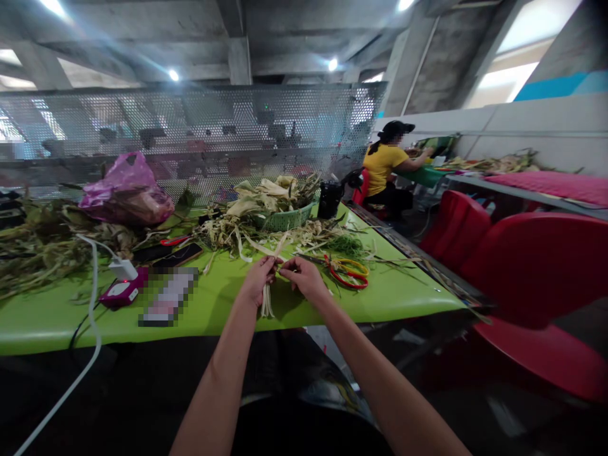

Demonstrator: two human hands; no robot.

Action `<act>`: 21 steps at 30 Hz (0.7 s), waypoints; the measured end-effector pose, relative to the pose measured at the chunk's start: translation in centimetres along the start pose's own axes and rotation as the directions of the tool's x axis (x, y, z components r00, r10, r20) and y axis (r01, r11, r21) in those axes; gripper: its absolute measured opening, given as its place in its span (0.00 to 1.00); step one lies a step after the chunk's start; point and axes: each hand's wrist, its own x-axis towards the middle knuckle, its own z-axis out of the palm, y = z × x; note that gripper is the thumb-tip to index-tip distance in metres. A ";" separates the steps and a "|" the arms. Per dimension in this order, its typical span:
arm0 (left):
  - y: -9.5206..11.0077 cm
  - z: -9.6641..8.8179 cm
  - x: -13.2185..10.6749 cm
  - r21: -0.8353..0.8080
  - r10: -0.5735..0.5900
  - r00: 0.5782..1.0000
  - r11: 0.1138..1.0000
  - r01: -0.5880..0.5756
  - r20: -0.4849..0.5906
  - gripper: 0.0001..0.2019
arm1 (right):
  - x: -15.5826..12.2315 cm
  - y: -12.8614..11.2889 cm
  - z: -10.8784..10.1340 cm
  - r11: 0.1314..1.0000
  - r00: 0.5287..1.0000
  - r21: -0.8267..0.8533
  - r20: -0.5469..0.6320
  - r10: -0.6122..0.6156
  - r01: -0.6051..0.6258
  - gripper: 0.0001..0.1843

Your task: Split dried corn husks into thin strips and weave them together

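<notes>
Head view: taking the green basket (285,219) as landmark, the bundle of pale strips (268,304) is on its near side, close to the near edge of the green table (403,303). The left hand (259,280) grips that bundle; the right hand (304,276) has thumb and fingers drawn together beside it, though whether they pinch a strand I cannot tell. Green surface gives room to move near-left of the basket, and near-right of it towards the table's right edge. Dry scraps (216,234) crowd the basket's left side. Counted: one bundle; one pair of scissors (367,273), near-right of the basket; one purple bag (127,193), left of it; one co-worker (384,166), well off to its right.
</notes>
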 end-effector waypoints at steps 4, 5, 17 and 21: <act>-0.1 -0.2 0.1 0.005 0.012 1.000 1.000 -0.012 0.027 0.11 | -0.1 0.0 -0.1 0.993 1.000 0.114 -0.018 0.010 -0.008 0.12; -0.1 -0.2 0.2 0.010 0.016 0.999 1.000 -0.016 0.033 0.12 | -0.1 0.0 -0.1 0.987 1.000 0.159 -0.016 0.013 -0.010 0.12; 0.8 1.4 -1.2 0.113 -0.025 0.976 0.994 0.000 0.217 0.26 | 0.2 -0.2 -0.1 0.990 0.998 0.143 -0.061 0.002 0.006 0.14; 0.4 1.2 -1.0 0.172 -0.052 0.977 0.985 0.016 0.205 0.17 | 0.2 0.0 -0.3 0.989 0.992 0.144 -0.126 -0.014 0.033 0.15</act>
